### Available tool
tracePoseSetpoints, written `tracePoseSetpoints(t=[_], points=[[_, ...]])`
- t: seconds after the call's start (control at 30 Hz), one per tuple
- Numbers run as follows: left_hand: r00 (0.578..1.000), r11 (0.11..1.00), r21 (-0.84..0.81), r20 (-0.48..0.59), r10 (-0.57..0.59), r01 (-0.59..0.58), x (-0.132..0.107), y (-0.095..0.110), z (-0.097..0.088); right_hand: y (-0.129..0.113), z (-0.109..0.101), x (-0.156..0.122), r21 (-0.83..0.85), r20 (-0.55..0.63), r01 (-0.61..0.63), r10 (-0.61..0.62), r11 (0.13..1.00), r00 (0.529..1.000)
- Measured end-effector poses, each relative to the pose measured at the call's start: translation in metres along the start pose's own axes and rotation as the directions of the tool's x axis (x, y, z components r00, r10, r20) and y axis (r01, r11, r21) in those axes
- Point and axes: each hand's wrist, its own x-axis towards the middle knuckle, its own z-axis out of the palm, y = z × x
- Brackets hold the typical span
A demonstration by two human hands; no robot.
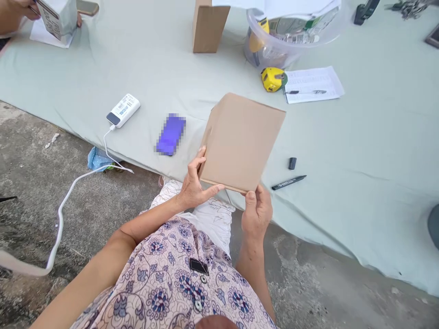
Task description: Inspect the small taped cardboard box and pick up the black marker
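I hold a flat brown cardboard piece (242, 139) tilted up in front of me, over the near edge of a pale green cloth (360, 151). My left hand (194, 183) grips its lower left corner, fingers along the left side and thumb under the bottom edge. My right hand (256, 211) pinches the bottom edge near the lower right corner. A black marker (288, 182) lies on the cloth just right of my right hand, its cap (292, 163) a little above it.
On the cloth lie a white power bank (123, 110) with a white cable (61, 210), a blurred purple object (170, 134), a yellow tape measure (272, 78), a printed sheet with a pen (313, 84), a clear plastic tub (291, 34) and an upright cardboard box (207, 27). Another person's hand (15, 13) holds a white box (58, 18) at far left.
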Motion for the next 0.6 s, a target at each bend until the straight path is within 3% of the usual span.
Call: tracePoseSetpoints(t=[0.1,0.2,0.3,0.4,0.5,0.6], points=[[0.986,0.982,0.088,0.010,0.166,-0.166,0.006,-0.010,-0.002,0.012,0.006,0.007,0.171,0.014,-0.064,0.063,0.983,0.998],[0.970,0.954,0.176,0.081,0.231,-0.242,0.005,-0.029,-0.004,0.029,0.009,0.012,0.236,-0.020,-0.084,0.091,0.968,0.996],[0.965,0.943,0.211,0.119,0.235,-0.256,-0.003,-0.049,-0.006,0.047,0.008,0.015,0.239,-0.071,-0.075,0.095,0.968,0.993],[0.977,0.967,0.147,0.084,0.195,-0.206,-0.010,-0.060,-0.008,0.059,0.008,0.015,0.210,-0.083,-0.099,0.118,0.973,0.990],[0.988,0.986,0.073,0.066,0.143,-0.147,-0.009,-0.059,-0.010,0.061,0.013,0.013,0.197,-0.004,-0.146,0.150,0.970,0.989],[0.981,0.982,-0.029,0.050,0.187,-0.186,-0.003,-0.056,-0.012,0.065,0.018,0.010,0.184,0.073,-0.152,0.140,0.971,0.987]])
